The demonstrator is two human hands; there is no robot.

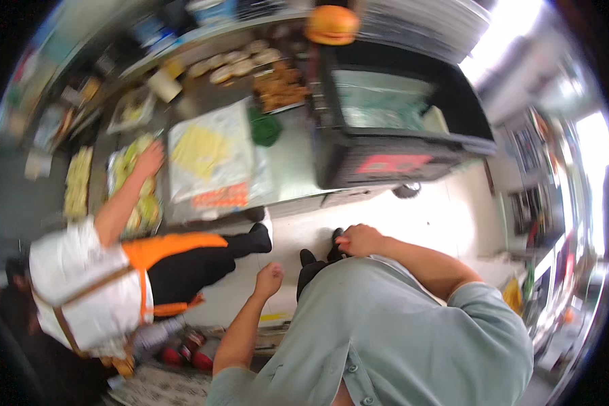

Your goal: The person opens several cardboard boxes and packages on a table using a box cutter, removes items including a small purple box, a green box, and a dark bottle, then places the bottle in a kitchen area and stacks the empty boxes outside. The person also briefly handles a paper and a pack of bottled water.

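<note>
My left hand hangs in front of my body at the left, fingers curled, with nothing seen in it. My right hand is held before my belly with its fingers bent in; blur hides whether anything is inside. Neither hand touches the steel counter ahead. Nearest on that counter is a large black plastic crate with clear plastic packaging inside. Left of the crate, yellow slices lie on a white sheet. Beside them sits a dark green item.
At the left a co-worker in an orange apron reaches a hand into a tray of pale green leaves. Behind are browned pieces on a tray, pale round buns and a burger-shaped object. White floor runs underneath.
</note>
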